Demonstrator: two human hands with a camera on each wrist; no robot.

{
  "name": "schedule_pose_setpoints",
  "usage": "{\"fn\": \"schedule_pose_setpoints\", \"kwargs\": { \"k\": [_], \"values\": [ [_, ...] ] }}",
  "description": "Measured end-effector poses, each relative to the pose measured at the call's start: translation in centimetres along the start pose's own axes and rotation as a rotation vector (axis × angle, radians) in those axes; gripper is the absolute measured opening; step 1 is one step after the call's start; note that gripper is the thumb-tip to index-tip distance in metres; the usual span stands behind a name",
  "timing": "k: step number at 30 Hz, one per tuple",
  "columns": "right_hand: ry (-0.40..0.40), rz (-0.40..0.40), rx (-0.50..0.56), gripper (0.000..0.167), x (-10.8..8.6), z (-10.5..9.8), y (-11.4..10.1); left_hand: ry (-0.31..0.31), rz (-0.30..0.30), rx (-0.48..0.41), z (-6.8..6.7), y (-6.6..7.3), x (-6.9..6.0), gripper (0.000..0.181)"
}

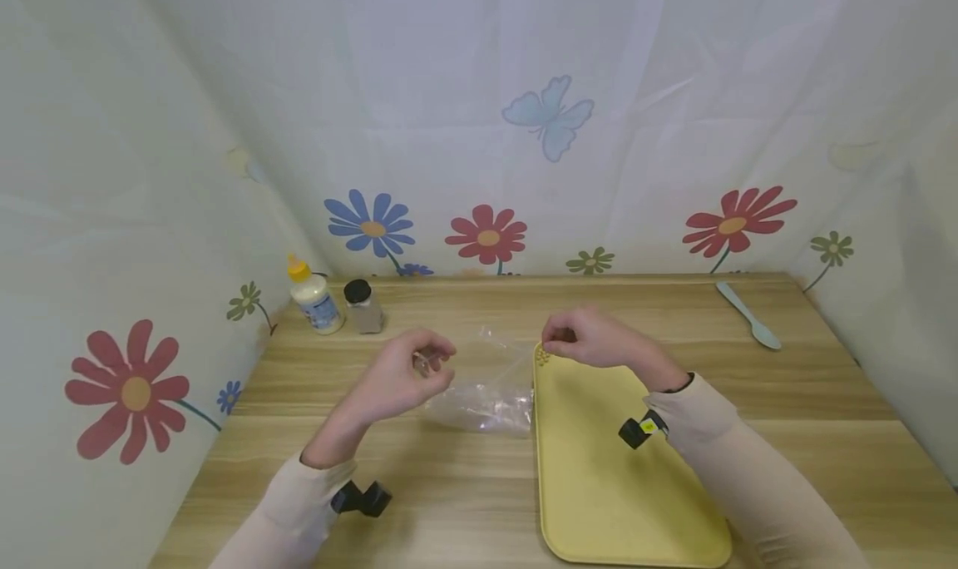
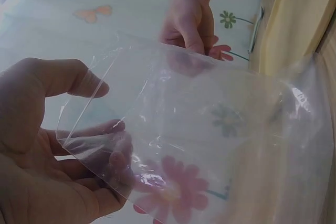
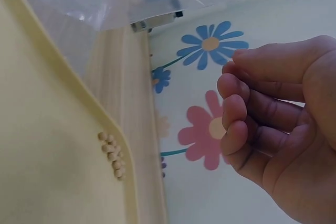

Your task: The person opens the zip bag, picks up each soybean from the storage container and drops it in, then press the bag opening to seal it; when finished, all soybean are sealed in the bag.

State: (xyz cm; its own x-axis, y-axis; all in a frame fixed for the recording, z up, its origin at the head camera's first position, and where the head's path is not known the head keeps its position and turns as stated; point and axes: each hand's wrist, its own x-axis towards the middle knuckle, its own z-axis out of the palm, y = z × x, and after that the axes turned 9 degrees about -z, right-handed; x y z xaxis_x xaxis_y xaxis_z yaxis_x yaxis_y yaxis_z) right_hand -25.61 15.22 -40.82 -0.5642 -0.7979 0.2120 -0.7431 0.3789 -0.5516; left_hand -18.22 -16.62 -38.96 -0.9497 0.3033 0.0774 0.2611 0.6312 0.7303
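My left hand point(image 1: 407, 373) holds a clear plastic bag point(image 1: 482, 407) near its upper edge, thumb and fingers standing apart. In the left wrist view its fingers point(image 2: 118, 150) show through the film. Past the tray's far left corner is my right hand point(image 1: 591, 336), fingers bent and tips close to the thumb; nothing shows between them in the right wrist view. A cluster of small round tan balls point(image 3: 112, 155) lies in that corner of the yellow tray point(image 1: 614, 469), just below the right hand. The bag's lower part lies beside the tray's left rim.
At the back left stand a white bottle point(image 1: 320, 307) with a yellow nozzle and a black-lidded jar point(image 1: 365, 309). A pale spoon point(image 1: 748, 315) lies at the back right of the wooden table point(image 1: 464, 494). A flower-printed cloth point(image 1: 449, 136) rises behind and at the sides.
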Motion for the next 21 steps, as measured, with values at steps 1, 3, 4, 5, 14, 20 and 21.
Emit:
{"fn": "schedule_pose_setpoints", "kwargs": {
  "k": [1, 3, 4, 5, 14, 20, 21],
  "values": [
    [0.0, 0.0, 0.01, 0.007, 0.0, 0.2, 0.3, 0.002, -0.002, -0.004, 0.2, -0.2, 0.1, 0.028],
    [0.002, 0.007, 0.022, 0.007, 0.0, 0.6, 0.8, 0.008, -0.005, -0.003, 0.5, -0.5, 0.2, 0.028],
    [0.006, 0.003, 0.025, 0.006, 0.0, 0.8, 1.0, 0.011, -0.006, -0.001, 0.6, -0.7, 0.2, 0.028],
    [0.009, 0.003, 0.026, 0.006, 0.0, 0.9, 1.3, 0.014, -0.008, 0.003, 0.8, -0.9, 0.3, 0.028],
    [0.02, 0.076, 0.001, 0.01, 0.2, 2.4, 2.6, 0.01, 0.02, -0.008, 1.9, -2.1, 0.6, 0.031],
    [0.037, 0.118, 0.0, 0.01, 0.2, 3.7, 3.7, 0.027, 0.07, -0.01, 2.7, -3.2, 0.8, 0.03],
    [0.04, 0.124, -0.002, 0.011, 0.2, 3.9, 3.8, 0.03, 0.072, -0.006, 2.9, -3.4, 0.9, 0.03]
  ]
}}
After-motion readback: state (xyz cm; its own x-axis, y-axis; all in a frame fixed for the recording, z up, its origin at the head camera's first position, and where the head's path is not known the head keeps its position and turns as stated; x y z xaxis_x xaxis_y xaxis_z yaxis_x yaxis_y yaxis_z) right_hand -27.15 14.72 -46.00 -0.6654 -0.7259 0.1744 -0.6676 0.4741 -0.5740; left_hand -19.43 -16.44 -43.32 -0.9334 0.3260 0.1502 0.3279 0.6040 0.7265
